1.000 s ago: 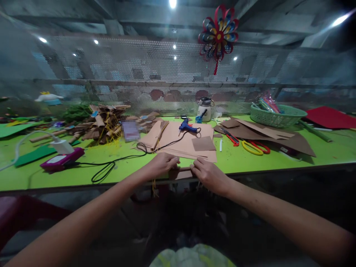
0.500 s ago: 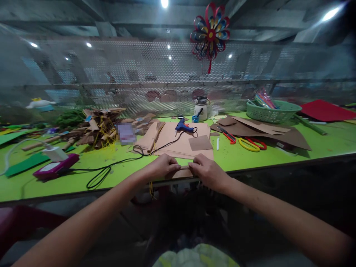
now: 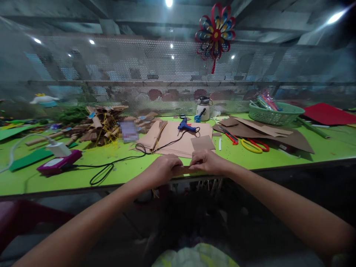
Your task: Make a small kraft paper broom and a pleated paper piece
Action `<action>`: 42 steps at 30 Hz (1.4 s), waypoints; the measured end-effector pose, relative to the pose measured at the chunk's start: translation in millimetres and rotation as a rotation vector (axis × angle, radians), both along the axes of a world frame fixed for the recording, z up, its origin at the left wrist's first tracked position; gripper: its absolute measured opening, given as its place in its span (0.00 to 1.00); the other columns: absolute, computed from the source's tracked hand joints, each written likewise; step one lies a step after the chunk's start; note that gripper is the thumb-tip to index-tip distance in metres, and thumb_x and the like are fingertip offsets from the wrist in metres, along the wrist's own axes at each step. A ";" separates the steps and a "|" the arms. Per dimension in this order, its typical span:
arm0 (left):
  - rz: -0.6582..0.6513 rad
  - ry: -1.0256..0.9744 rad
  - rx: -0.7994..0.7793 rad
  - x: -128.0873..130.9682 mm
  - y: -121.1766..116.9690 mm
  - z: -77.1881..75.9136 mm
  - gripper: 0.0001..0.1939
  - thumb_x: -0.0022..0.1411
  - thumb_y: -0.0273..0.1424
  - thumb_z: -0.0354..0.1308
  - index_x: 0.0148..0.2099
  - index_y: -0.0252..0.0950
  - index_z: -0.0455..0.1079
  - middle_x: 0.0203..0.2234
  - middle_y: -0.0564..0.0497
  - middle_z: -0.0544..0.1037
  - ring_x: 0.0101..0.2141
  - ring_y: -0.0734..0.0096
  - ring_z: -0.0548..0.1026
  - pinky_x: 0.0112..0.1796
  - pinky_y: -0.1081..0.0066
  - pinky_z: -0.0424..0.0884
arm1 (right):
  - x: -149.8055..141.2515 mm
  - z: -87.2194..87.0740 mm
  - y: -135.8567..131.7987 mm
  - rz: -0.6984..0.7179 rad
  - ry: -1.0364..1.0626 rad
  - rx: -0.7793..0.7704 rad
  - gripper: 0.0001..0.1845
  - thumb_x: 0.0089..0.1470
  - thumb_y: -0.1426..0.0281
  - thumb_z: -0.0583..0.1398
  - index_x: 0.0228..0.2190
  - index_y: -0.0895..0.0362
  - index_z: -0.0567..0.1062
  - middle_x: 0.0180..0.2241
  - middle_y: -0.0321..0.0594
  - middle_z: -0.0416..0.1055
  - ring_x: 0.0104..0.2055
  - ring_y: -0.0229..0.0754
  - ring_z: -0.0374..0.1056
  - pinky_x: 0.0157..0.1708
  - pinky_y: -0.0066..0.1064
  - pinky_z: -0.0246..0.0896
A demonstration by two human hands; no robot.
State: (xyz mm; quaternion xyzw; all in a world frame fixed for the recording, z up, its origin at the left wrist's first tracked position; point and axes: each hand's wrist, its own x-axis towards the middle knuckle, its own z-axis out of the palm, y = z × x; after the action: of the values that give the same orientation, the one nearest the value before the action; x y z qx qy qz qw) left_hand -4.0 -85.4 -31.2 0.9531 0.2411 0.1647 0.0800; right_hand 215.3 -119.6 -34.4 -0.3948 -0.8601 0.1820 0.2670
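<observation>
At the front edge of the green table, my left hand (image 3: 165, 168) and my right hand (image 3: 208, 162) pinch a small piece of brown paper (image 3: 185, 171) from both sides. My fingers are curled over it and hide most of it; a short strip shows between them. Just behind my hands lies a stack of light brown paper sheets (image 3: 174, 139). On the stack rest a blue glue gun (image 3: 187, 127) with a black cord, a darker brown paper square (image 3: 203, 143) and a rolled paper piece (image 3: 156, 138).
To the left are a purple power strip (image 3: 59, 163) with a white plug and a heap of brown paper rolls (image 3: 101, 124). On the right lie a red cutter (image 3: 231, 138), yellow and red scissors (image 3: 251, 145), brown sheets (image 3: 264, 133) and a green basket (image 3: 278, 115). A jar (image 3: 203, 108) stands behind.
My fingers have shifted on the brown paper, and the strip between them has tilted or turned. My right hand sits slightly higher and flatter. The whole view has moved slightly.
</observation>
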 end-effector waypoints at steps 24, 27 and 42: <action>0.065 0.054 -0.210 -11.0 25.3 8.1 0.09 0.55 0.31 0.57 0.32 0.37 0.79 0.23 0.52 0.70 0.29 0.72 0.69 0.30 0.77 0.62 | 3.3 -0.9 13.1 0.083 -0.105 -0.114 0.12 0.51 0.76 0.58 0.37 0.62 0.79 0.30 0.41 0.74 0.30 0.37 0.66 0.30 0.24 0.59; 0.071 0.093 -0.257 -10.9 24.7 15.2 0.07 0.53 0.29 0.59 0.31 0.36 0.78 0.24 0.53 0.72 0.28 0.74 0.70 0.29 0.79 0.64 | 3.1 -1.7 16.3 0.093 -0.102 -0.193 0.12 0.50 0.75 0.59 0.37 0.64 0.79 0.29 0.40 0.75 0.30 0.36 0.66 0.31 0.24 0.59; -0.098 0.103 0.485 -12.8 0.7 16.9 0.10 0.63 0.23 0.48 0.35 0.33 0.71 0.32 0.45 0.69 0.34 0.64 0.64 0.37 0.65 0.64 | 2.2 -0.4 7.8 -0.001 -0.183 0.423 0.11 0.56 0.80 0.55 0.33 0.61 0.78 0.29 0.44 0.68 0.35 0.42 0.62 0.32 0.30 0.57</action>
State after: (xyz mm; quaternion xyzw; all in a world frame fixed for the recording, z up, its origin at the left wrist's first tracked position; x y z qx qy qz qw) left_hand -16.8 -84.7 -14.3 0.9621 0.1517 0.1650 -0.1552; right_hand 217.5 -111.8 -34.8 -0.3453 -0.8995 -0.0391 0.2648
